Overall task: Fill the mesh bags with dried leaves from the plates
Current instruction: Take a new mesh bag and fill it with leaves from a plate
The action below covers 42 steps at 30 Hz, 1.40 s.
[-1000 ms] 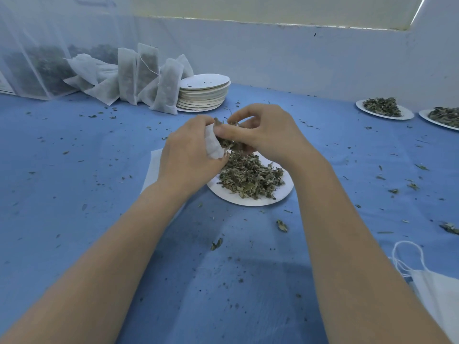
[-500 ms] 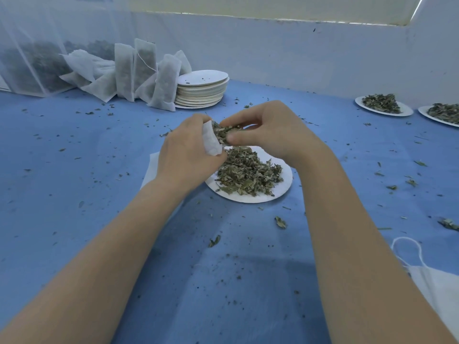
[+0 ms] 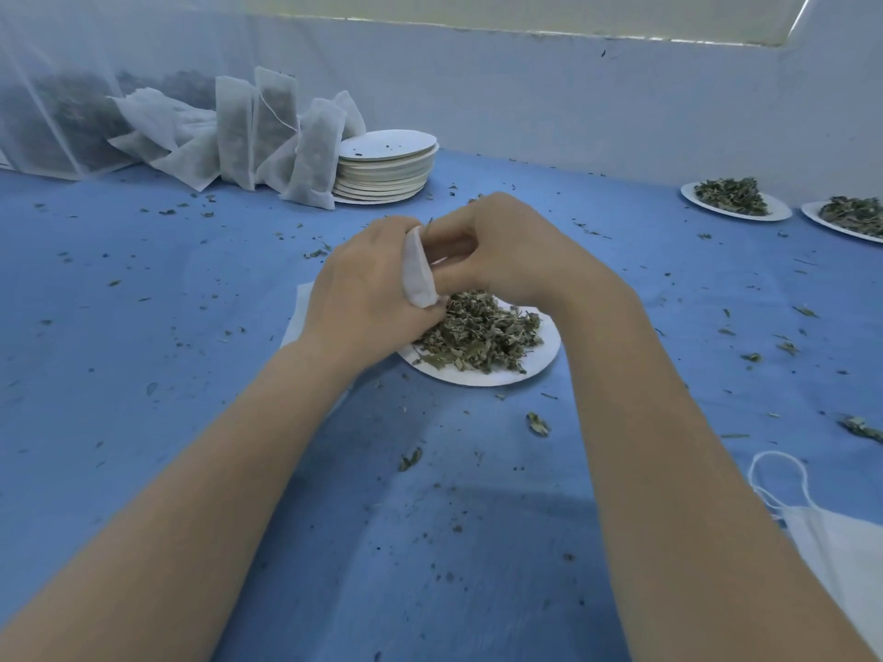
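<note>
Spillage is the main hazard at this stage. Left hand [image 3: 368,293] grips a white mesh bag [image 3: 419,274], fingers curled round it, with the bag's mouth turned toward the right hand [image 3: 501,250]. Right hand has its fingers bent at that mouth, apparently pinching leaves and pressing them in; the pinch itself is hidden, so what it holds cannot be confirmed. Both hands sit over the far left edge of the plate [image 3: 535,365], which carries a heap of dried leaves [image 3: 478,332] on the blue cloth [image 3: 191,327].

Probable faults and causes:

1. Leaves fall outside the plate. Cause: the bag mouth is at the plate's edge, not above its middle. Loose fragments already lie scattered on the cloth.
2. Bag mouth collapses. Cause: one hand holds thin, limp mesh, so a tighter squeeze may close the opening and block the fill.
3. Plate shifts or tips. Cause: the left hand lies low, close to the heap and rim; whether it touches them cannot be told.
4. Underfilling. Much of the heap remains, and the bag's fill level is hidden by the fingers.

Filled bags [image 3: 267,136] lean beside a stack of empty plates [image 3: 387,169], and two more loaded plates [image 3: 731,203] wait at the far right.
</note>
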Available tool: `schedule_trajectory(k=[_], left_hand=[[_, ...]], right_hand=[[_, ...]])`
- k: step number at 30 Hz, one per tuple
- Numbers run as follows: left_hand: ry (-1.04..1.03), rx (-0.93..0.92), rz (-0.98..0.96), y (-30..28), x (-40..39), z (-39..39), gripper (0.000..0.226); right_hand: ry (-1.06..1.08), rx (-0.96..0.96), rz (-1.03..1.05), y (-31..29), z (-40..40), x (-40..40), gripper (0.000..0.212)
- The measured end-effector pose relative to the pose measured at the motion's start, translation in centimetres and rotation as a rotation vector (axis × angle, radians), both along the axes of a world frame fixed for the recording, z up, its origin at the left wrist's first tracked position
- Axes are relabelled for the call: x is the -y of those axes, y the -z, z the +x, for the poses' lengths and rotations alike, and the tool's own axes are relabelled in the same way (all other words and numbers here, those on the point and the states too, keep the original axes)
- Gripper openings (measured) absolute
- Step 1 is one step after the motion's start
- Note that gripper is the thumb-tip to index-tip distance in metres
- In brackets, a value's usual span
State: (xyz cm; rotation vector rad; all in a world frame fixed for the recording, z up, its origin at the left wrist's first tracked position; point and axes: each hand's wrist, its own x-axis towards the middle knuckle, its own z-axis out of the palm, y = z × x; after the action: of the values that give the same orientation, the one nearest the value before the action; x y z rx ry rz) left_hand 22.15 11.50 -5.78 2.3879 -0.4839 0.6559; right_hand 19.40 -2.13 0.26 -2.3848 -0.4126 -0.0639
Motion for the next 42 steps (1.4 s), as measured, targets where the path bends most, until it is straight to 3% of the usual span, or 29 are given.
schedule_trajectory(k=[4, 11, 15, 19, 22, 27, 31, 37, 42], left_hand=[[-0.019, -0.007, -0.045, -0.3, 0.1, -0.2, 0.047], [0.059, -0.029, -0.06, -0.4, -0.2, -0.2, 0.059], [0.088, -0.105, 0.057, -0.8, -1.6, 0.1, 0.067], [0.028, -0.12, 0.14, -1.1, -2.7, 0.3, 0.057], [-0.018, -0.139, 0.125, -1.1, -3.6, 0.6, 0.048], [-0.029, -0.153, 0.106, -1.2, -4.2, 0.6, 0.045], [-0.025, -0.153, 0.097, -1.0, -4.4, 0.6, 0.043], [-0.036, -0.162, 0.095, -0.8, -4.6, 0.9, 0.042], [-0.037, -0.19, 0.12, -0.6, -4.7, 1.0, 0.041]], right_hand=[[0.107, 0.066, 0.159, 0.3, 0.2, -0.1, 0.013], [0.037, -0.015, 0.024, 0.4, 0.1, -1.1, 0.019], [0.046, -0.054, 0.047, 0.4, 0.1, 0.1, 0.027], [0.099, -0.08, 0.113, 0.5, 0.1, 0.6, 0.013], [0.22, -0.046, -0.012, 0.3, 0.2, 1.4, 0.013], [0.146, -0.249, -0.37, 0.1, -0.2, 0.2, 0.03], [0.143, -0.26, -0.454, 0.8, 0.3, -1.0, 0.039], [0.151, -0.131, -0.405, 1.6, 0.7, -0.4, 0.022], [0.201, -0.013, -0.196, 0.4, 0.1, 2.0, 0.016]])
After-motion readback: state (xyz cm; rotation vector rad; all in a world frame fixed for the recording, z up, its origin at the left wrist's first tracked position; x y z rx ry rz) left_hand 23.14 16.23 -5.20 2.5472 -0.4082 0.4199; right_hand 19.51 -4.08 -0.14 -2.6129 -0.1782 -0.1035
